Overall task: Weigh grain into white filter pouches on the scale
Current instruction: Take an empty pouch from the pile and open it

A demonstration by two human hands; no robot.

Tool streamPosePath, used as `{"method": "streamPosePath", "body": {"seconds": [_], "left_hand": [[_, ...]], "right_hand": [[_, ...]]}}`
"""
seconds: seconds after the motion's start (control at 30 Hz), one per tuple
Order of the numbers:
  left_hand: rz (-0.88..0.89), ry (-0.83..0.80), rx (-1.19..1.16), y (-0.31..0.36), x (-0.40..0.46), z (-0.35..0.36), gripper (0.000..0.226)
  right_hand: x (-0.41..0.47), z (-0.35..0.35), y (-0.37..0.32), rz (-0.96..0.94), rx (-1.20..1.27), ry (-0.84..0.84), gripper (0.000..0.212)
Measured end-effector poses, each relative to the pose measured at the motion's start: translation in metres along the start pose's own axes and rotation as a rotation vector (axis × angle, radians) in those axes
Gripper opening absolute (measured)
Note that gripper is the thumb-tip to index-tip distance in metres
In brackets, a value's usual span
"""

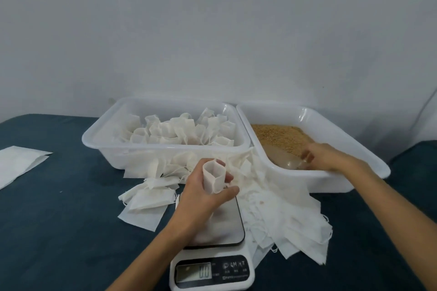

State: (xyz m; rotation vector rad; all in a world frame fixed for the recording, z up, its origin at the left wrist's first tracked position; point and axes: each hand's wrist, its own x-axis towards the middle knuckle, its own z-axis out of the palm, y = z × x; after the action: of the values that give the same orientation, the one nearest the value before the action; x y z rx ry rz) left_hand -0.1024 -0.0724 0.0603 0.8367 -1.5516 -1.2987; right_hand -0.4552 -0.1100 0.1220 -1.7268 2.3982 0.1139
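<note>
My left hand (203, 198) grips a white filter pouch (213, 178) upright with its mouth held open, just above the steel platform of the digital scale (227, 224). The scale's display (194, 271) is lit. My right hand (328, 157) reaches into the right white tub (354, 151) and grips a clear plastic scoop (295, 163) at the near edge of the brown grain (279, 137). The scoop is blurred and its load cannot be made out.
A left white tub (99, 146) holds several filled pouches (179, 132). Loose flat pouches lie in heaps left of the scale (146, 198) and right of it (290, 217). A white paper sheet (19, 165) lies at the far left on the dark blue cloth (71, 231).
</note>
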Motion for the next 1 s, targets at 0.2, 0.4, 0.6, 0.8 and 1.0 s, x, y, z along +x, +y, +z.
{"method": "streamPosePath", "body": {"seconds": [0.2,0.4,0.6,0.8,1.0], "left_hand": [[-0.010,-0.027,0.010,0.001,0.000,-0.001,0.053],[-0.004,-0.008,-0.009,0.003,0.001,0.000,0.050],[-0.004,0.000,-0.028,0.003,0.001,-0.001,0.047],[-0.001,0.012,-0.040,0.005,0.000,-0.002,0.049],[-0.016,0.020,-0.027,0.005,0.000,-0.001,0.047]], "right_hand": [[0.015,0.012,0.000,0.019,-0.011,0.051,0.032],[0.026,0.013,0.004,-0.027,-0.158,0.019,0.027],[0.026,0.004,0.024,0.051,-0.249,0.316,0.024],[0.031,-0.007,0.044,0.154,-0.491,0.432,0.020],[0.039,-0.002,0.044,0.085,-0.511,0.466,0.027]]}}
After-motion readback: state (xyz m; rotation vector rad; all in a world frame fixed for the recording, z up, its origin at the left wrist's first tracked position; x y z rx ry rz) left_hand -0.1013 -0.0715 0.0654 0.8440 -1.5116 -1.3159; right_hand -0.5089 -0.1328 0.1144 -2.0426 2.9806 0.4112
